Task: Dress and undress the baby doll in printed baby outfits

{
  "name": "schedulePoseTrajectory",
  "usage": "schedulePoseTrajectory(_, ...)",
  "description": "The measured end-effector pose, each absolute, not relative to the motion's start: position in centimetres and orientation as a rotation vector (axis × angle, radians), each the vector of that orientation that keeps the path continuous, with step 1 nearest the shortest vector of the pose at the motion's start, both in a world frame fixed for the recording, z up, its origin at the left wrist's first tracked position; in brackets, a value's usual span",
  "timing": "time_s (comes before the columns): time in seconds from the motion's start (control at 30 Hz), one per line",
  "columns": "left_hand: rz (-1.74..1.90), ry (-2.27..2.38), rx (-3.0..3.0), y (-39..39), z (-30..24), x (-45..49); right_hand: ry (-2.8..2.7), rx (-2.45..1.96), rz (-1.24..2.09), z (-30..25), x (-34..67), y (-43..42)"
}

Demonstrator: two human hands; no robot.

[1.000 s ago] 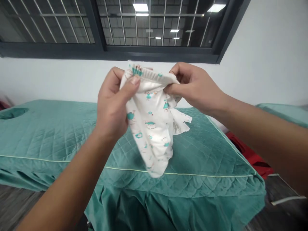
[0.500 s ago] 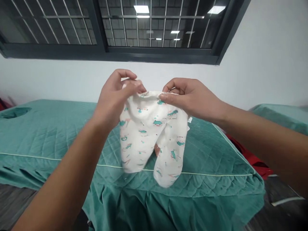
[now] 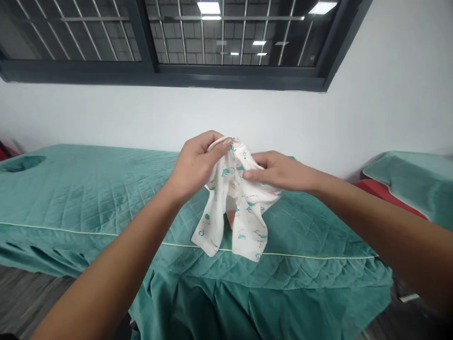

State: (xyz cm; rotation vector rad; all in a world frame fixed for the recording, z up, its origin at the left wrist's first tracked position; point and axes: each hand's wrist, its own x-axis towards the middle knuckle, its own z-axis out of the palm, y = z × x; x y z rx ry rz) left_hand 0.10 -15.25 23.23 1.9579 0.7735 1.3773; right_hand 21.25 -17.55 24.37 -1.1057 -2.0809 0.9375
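Small white baby pants (image 3: 235, 212) with a teal and pink print hang between my hands, their two legs reaching down to the near edge of the green quilted bed (image 3: 92, 198). My left hand (image 3: 196, 163) pinches the waistband at the top left, fingers closed on the cloth. My right hand (image 3: 278, 172) lies against the right side of the waist, thumb and fingers pressed onto the fabric. A bit of pink shows between the two legs; I cannot make out what it is.
The bed runs along a white wall under a dark-framed window (image 3: 219, 42). A round face hole (image 3: 21, 163) sits at its far left. A second green-covered bed (image 3: 410, 177) stands at the right, with something red (image 3: 380, 191) beside it. Grey floor lies below.
Both hands have come down and closer together with the pants. The pants, held spread by the waistband half a second ago, now hang bunched, with the legs touching the bed's edge.
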Motion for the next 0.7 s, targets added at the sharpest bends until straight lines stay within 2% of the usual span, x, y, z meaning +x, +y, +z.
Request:
schedulePoseTrajectory(0.13, 1.179, 0.653, 1.649, -15.9, 22.5, 1.2, -1.878, -1.087, 1.016, 23.3, 21.2, -17.8)
schedulePoseTrajectory(0.37, 0.610, 0.553, 1.570, -15.3, 20.7, 1.6, -1.541, -0.949, 1.001, 22.5, 20.5, -17.5)
schedulePoseTrajectory(0.47, 0.711, 0.519, 1.400, -14.3, 19.7, 1.3, -1.609, -0.990, 1.081, 22.0, 21.2, -17.6)
schedulePoseTrajectory(0.57, 0.908, 0.490, 1.265, -13.6, 18.7, 1.6, -1.894, -1.068, 1.297, 21.1, 21.7, -18.0)
schedulePoseTrajectory(0.7, 0.853, 0.454, 1.206, -13.6, 17.3, 2.2, -1.849, -1.164, 1.299, 19.5, 21.5, -18.0)
